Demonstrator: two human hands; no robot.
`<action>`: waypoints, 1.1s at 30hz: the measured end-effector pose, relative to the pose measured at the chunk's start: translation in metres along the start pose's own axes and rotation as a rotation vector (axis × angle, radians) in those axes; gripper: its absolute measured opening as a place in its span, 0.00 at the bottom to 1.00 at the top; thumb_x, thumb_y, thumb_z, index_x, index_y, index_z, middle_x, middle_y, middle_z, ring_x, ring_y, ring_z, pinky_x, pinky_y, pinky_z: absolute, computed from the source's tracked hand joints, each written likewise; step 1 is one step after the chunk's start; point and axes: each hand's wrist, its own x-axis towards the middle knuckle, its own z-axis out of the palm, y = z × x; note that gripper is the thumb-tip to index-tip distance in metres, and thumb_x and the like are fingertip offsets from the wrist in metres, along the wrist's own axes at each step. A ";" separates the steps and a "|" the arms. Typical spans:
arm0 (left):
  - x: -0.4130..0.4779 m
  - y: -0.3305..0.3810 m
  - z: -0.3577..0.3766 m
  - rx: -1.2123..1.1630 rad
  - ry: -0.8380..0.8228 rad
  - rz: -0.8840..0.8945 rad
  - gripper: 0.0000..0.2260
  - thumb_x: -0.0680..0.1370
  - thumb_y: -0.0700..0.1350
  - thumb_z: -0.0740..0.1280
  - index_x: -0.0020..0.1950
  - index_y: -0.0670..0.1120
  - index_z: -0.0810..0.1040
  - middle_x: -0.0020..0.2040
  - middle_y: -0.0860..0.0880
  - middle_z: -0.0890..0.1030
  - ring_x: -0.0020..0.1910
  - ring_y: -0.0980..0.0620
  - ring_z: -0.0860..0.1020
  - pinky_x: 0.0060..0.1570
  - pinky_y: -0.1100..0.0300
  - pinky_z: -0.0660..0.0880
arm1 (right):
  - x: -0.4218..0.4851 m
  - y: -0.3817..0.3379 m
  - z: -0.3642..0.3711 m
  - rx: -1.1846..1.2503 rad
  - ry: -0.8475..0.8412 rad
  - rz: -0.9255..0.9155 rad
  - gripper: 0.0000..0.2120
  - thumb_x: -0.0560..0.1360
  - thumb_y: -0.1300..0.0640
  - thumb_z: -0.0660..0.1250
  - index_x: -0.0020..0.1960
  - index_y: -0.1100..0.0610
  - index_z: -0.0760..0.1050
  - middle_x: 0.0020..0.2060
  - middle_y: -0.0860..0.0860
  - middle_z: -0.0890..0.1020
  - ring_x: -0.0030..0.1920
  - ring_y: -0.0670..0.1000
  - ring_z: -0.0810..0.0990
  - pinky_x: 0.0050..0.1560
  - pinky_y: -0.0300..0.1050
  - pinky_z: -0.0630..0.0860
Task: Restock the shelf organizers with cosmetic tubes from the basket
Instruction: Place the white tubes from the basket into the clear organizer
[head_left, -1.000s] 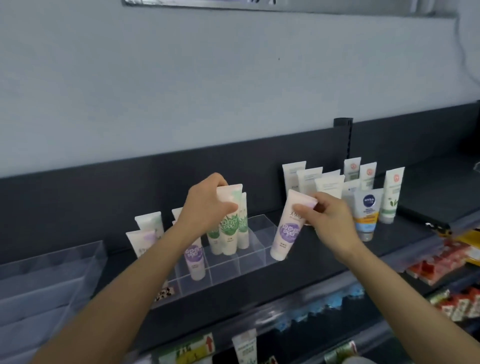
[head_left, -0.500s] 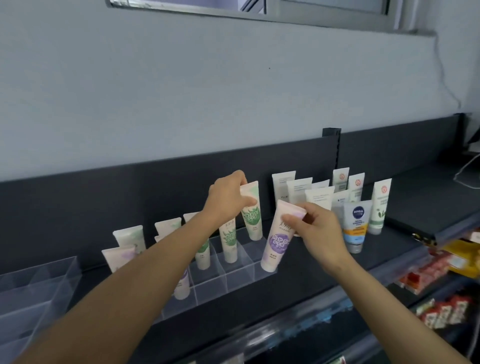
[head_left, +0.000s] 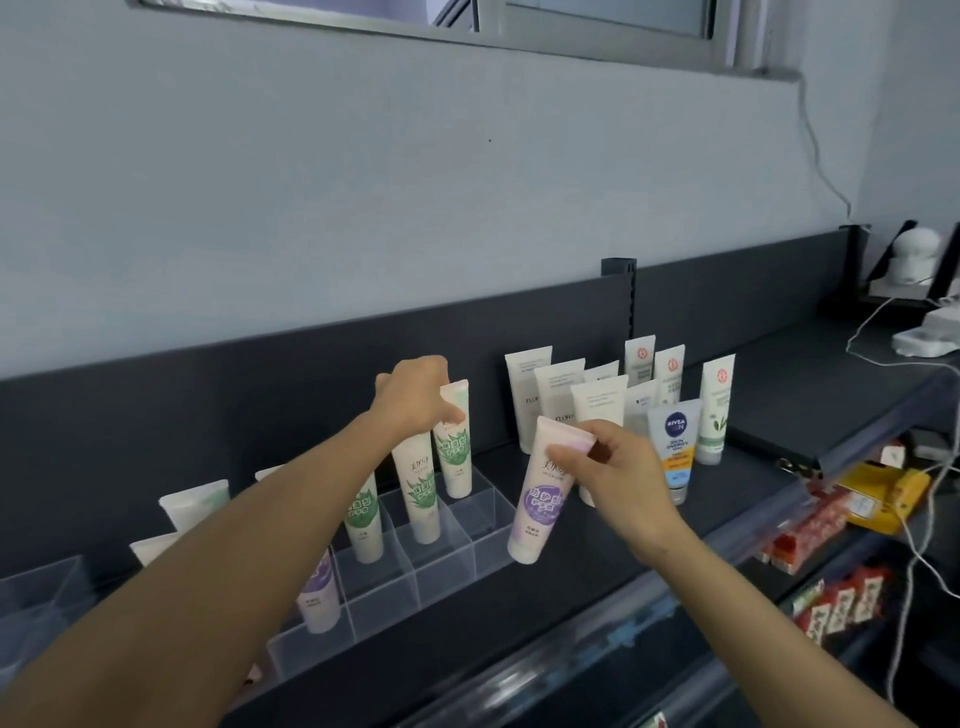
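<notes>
Fingers of the right hand (head_left: 618, 478) pinch the flat end of a purple-label tube (head_left: 540, 499), tilted, cap down, at the right front corner of the clear organizer (head_left: 467, 551). Farther back, the left hand (head_left: 415, 395) grips a green-label tube (head_left: 456, 452) standing in a rear compartment.

The left hand (head_left: 415, 392) holds the top of a green tube (head_left: 454, 452). This tube stands cap down in a back slot of the clear box (head_left: 447, 577). A second green tube (head_left: 421, 493) stands in the slot in front of it, and a third green tube (head_left: 363, 517) stands in front of that one. The right hand (head_left: 618, 467) pinches the flat end of a purple tube (head_left: 540, 499). It hangs cap down, a bit tilted, just beside the right end of the clear box. Behind that hand, white tubes (head_left: 527, 400) and a blue and orange tube (head_left: 675, 447) stand on the dark shelf (head_left: 753, 415).
</notes>
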 end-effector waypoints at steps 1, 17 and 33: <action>-0.001 0.000 0.002 0.021 -0.033 0.008 0.15 0.69 0.50 0.74 0.42 0.49 0.68 0.41 0.51 0.75 0.45 0.49 0.74 0.45 0.53 0.65 | 0.000 0.000 0.001 0.002 0.002 0.000 0.02 0.73 0.59 0.70 0.42 0.56 0.78 0.35 0.50 0.83 0.33 0.41 0.78 0.31 0.33 0.72; -0.017 -0.010 -0.006 0.069 -0.091 0.063 0.22 0.71 0.57 0.71 0.61 0.50 0.73 0.56 0.52 0.79 0.55 0.51 0.76 0.57 0.50 0.67 | 0.003 -0.013 0.014 0.044 -0.029 -0.036 0.06 0.72 0.59 0.71 0.38 0.51 0.77 0.34 0.49 0.82 0.38 0.48 0.80 0.39 0.48 0.78; -0.108 -0.091 -0.058 -0.125 0.192 -0.137 0.14 0.75 0.50 0.68 0.58 0.48 0.76 0.54 0.51 0.80 0.49 0.55 0.77 0.48 0.62 0.73 | -0.006 -0.030 0.144 -0.174 -0.416 -0.102 0.06 0.74 0.56 0.70 0.49 0.55 0.78 0.43 0.49 0.82 0.44 0.48 0.81 0.42 0.45 0.79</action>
